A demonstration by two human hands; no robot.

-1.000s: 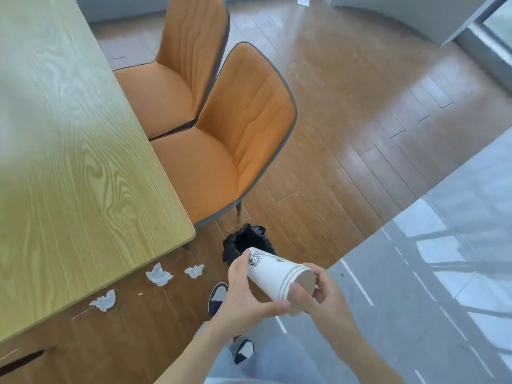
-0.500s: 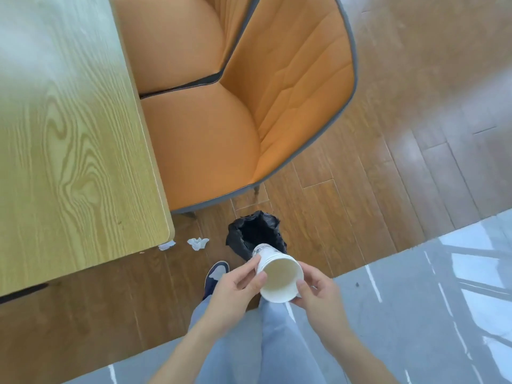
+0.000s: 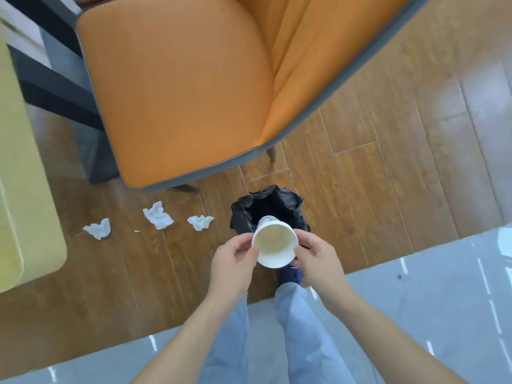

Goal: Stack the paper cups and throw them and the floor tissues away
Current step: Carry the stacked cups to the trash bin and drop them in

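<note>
A stack of white paper cups hangs mouth-up between both hands, directly above a small bin lined with a black bag. My left hand pinches the rim on the left side. My right hand holds the rim on the right. Three crumpled white tissues lie on the wooden floor to the left of the bin: one nearest it, one in the middle, and one farthest left near the table corner.
An orange chair stands just behind the bin, one leg close to it. The light wooden table's corner is at the left. Grey tiles begin under my feet; my legs in jeans are below.
My view has tilted further down and closer to the floor. The cup stack has turned mouth-up and now sits over the bin's opening; all three tissues have come into view.
</note>
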